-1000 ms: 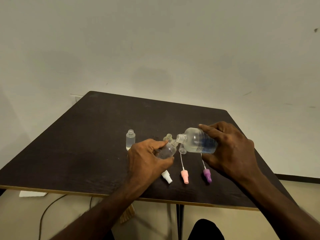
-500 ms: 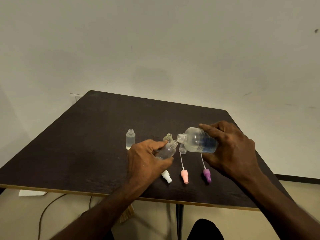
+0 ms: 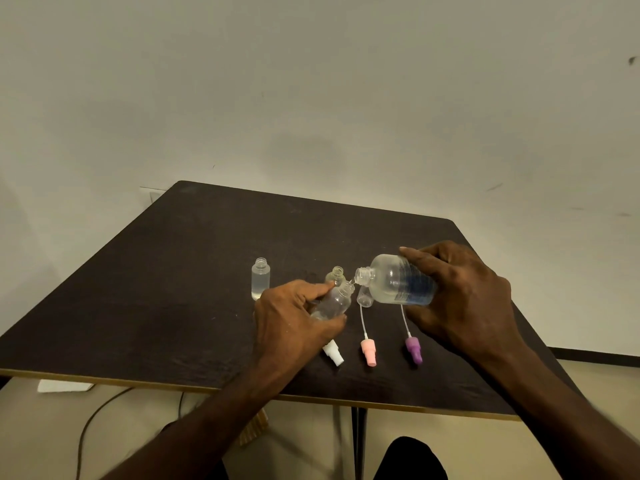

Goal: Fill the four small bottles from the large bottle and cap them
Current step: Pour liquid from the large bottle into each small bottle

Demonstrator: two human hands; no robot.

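Note:
My right hand (image 3: pixel 460 299) grips the large clear bottle (image 3: pixel 394 282) with a blue label, tipped on its side with its open mouth pointing left. My left hand (image 3: pixel 294 320) holds a small clear bottle (image 3: pixel 334 301) tilted toward that mouth, neck almost touching it. Another small bottle (image 3: pixel 260 278) stands upright and uncapped to the left, with liquid in it. A third small bottle (image 3: pixel 336 274) stands behind my left fingers. A fourth (image 3: pixel 364 296) shows partly under the large bottle. White (image 3: pixel 333 354), pink (image 3: pixel 368 351) and purple (image 3: pixel 413 348) spray caps lie on the table.
The dark table (image 3: pixel 173 289) has a light front edge close to the caps. A cable (image 3: pixel 90 424) and a white scrap (image 3: pixel 62 385) lie on the floor below the left side. A plain wall stands behind the table.

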